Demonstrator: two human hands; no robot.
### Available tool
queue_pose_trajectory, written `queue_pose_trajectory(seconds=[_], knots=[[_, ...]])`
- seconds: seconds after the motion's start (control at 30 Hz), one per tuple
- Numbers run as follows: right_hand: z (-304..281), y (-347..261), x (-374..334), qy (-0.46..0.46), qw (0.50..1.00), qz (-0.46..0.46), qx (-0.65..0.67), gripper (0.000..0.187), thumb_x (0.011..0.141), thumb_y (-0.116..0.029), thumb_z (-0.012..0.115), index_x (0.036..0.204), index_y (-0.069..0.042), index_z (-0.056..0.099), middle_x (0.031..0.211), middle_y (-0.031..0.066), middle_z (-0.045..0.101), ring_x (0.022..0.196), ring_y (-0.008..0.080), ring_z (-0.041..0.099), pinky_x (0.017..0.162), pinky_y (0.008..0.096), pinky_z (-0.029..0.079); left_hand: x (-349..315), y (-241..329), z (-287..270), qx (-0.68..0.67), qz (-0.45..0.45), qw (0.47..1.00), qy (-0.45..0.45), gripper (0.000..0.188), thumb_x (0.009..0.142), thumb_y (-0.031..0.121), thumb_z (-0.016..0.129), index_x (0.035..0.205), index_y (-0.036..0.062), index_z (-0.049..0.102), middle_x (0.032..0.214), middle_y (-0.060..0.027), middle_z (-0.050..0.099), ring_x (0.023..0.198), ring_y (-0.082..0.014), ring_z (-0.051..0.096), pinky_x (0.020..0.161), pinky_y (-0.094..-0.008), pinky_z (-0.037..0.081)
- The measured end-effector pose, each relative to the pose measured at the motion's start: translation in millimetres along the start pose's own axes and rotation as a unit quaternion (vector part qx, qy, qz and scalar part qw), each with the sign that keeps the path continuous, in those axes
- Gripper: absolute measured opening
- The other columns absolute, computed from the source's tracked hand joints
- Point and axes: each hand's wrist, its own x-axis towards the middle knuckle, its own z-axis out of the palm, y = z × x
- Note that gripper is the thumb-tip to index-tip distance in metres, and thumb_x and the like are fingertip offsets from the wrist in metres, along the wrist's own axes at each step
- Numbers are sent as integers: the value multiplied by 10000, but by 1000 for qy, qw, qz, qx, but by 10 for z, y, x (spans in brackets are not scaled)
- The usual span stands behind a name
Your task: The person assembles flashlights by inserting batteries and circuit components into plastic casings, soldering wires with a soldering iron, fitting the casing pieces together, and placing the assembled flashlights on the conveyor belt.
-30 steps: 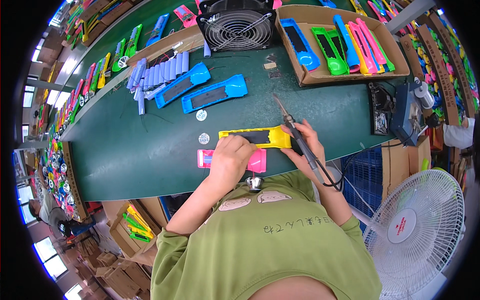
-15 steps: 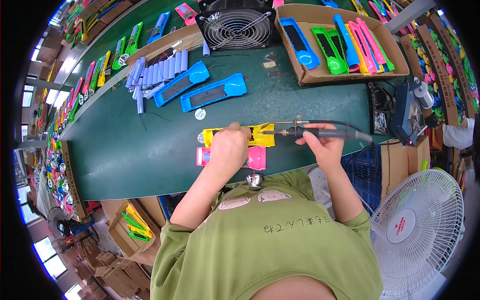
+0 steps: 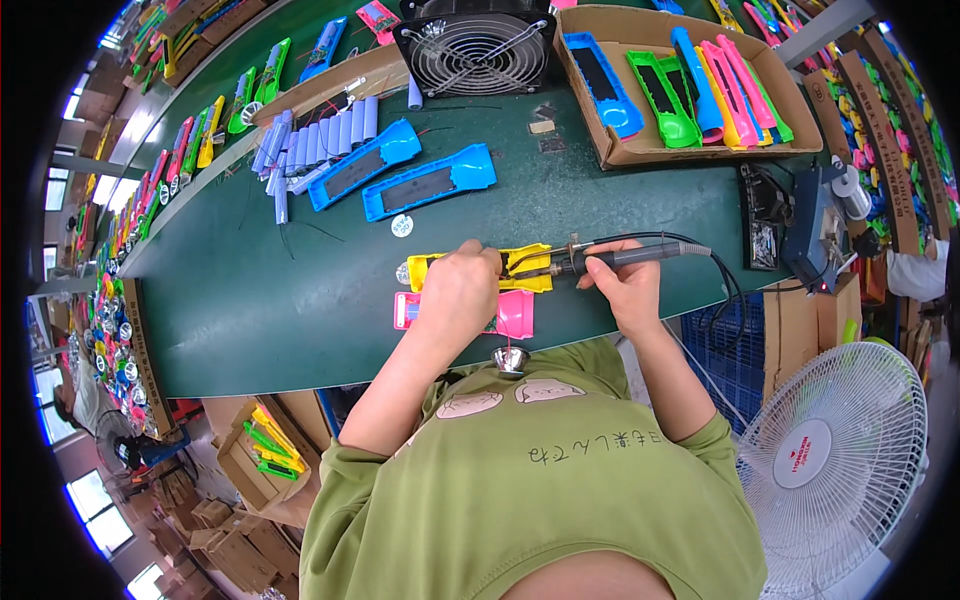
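Note:
My right hand (image 3: 622,285) grips a grey soldering iron (image 3: 625,257), held level with its tip pointing left into a yellow plastic housing (image 3: 520,268) on the green table. Over the left part of that housing rests my left hand (image 3: 458,290), fingers curled and pressing on it. Right under the hand lies a pink housing (image 3: 512,314), partly covered. A small metal reflector cup (image 3: 510,360) sits at the table's near edge.
Two blue housings (image 3: 430,186) and a row of pale blue battery cells (image 3: 318,140) lie further back. A black fan (image 3: 475,45), a cardboard tray (image 3: 610,155) of coloured housings, a soldering station (image 3: 815,225) and a white floor fan (image 3: 835,455) stand around.
The soldering iron swung from upright to level, its tip now in the yellow housing. My left hand shifted up from the pink housing onto the yellow one.

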Motion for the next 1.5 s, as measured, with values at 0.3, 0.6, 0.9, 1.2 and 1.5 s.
queue_pose_trajectory(seconds=[0.3, 0.6, 0.9, 1.2, 1.5], knots=[[16, -62, -164, 23, 998, -56, -4, 128, 786, -7, 603, 886, 41, 540, 754, 93, 602, 618, 134, 612, 562, 234, 504, 20, 6, 21, 15, -3, 1000, 3, 30, 688, 34, 561, 675, 23, 586, 698, -131, 558, 631, -306, 569, 582, -390, 462], [272, -102, -334, -122, 926, -229, -272, 541, 712, -130, 711, 1129, -12, 387, 998, 153, 610, 1079, 334, 517, 945, 426, 375, 20, 24, 21, 29, -10, 1000, -1, 18, 677, 43, 577, 675, 30, 590, 711, -135, 568, 639, -305, 580, 586, -391, 469], [304, 136, -294, -189, 908, -181, -326, 716, 674, -174, 743, 1177, -67, 246, 1142, 111, 567, 1126, 255, 496, 1063, 475, 164, -19, 8, -25, 16, -10, 1000, 1, 48, 685, 60, 603, 718, 27, 616, 737, -138, 573, 667, -310, 580, 609, -381, 467], [92, -43, 88, -193, 884, -259, -338, 665, 658, -160, 740, 1159, -61, 315, 1117, 86, 580, 1091, 350, 489, 1050, 433, 227, -312, -160, -438, -67, 171, 983, -11, 251, 589, 11, 687, 826, 74, 631, 808, -54, 566, 781, -229, 539, 691, -336, 416], [143, -8, -45, -132, 920, -227, -290, 600, 669, -134, 740, 1123, -40, 359, 960, 150, 628, 1041, 246, 555, 1053, 425, 220, -373, 2, 309, -132, 114, 944, 278, 268, 576, -46, 705, 802, 49, 597, 760, -46, 614, 671, -209, 562, 564, -289, 449]])
